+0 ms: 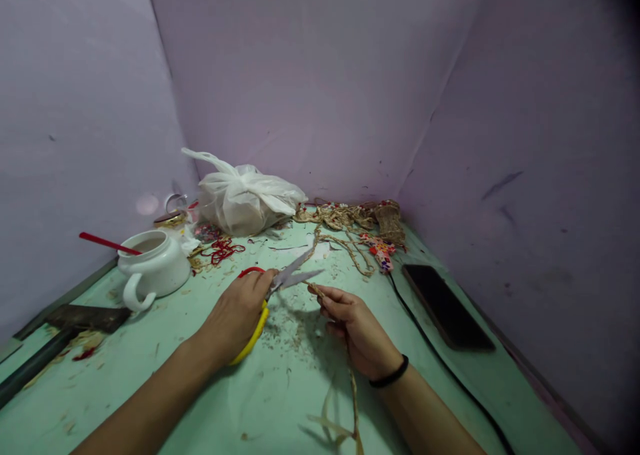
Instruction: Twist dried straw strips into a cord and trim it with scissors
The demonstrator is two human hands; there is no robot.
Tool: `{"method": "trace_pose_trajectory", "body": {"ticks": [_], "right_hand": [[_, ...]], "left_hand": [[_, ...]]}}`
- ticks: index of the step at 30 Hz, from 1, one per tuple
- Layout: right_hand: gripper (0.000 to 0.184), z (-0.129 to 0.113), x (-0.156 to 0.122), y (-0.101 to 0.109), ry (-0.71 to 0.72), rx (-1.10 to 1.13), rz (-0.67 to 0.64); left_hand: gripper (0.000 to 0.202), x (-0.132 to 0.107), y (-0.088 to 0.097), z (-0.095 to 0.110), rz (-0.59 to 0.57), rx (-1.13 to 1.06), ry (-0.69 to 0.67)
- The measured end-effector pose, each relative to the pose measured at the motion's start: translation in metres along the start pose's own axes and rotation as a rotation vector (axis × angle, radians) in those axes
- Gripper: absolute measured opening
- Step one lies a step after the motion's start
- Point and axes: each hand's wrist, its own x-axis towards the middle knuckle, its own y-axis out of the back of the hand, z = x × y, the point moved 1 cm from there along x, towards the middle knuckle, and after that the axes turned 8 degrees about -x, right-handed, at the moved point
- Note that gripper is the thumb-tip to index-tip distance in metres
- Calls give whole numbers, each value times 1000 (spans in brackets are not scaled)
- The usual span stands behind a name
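My left hand is closed round the scissors, which have one red and one yellow handle. Their blades stand apart and point right, toward my other hand. My right hand, with a black band at the wrist, pinches a tan braided straw cord. A short end of the cord sticks out of the fingertips close to the lower blade; whether they touch I cannot tell. The rest hangs below the hand toward the front edge of the view, with loose flat strands. Small clippings lie on the green tabletop beneath.
On the left stand a white pot with a red stick and a dark-handled hammer-like tool. Behind are a knotted plastic bag, red thread and coiled cord. A phone and black cable lie right.
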Motion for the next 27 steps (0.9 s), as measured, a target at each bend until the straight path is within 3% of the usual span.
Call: {"method": "trace_pose_trajectory", "body": {"ticks": [8, 19, 27], "right_hand": [[29, 3, -1, -6, 91, -189, -16], [33, -1, -4, -5, 28, -151, -13], [31, 0, -3, -5, -19, -83, -18]], "left_hand": [[49, -1, -16, 4, -70, 198, -79], [46, -1, -14, 5, -85, 268, -111], [44, -2, -7, 6, -115, 195, -121]]}}
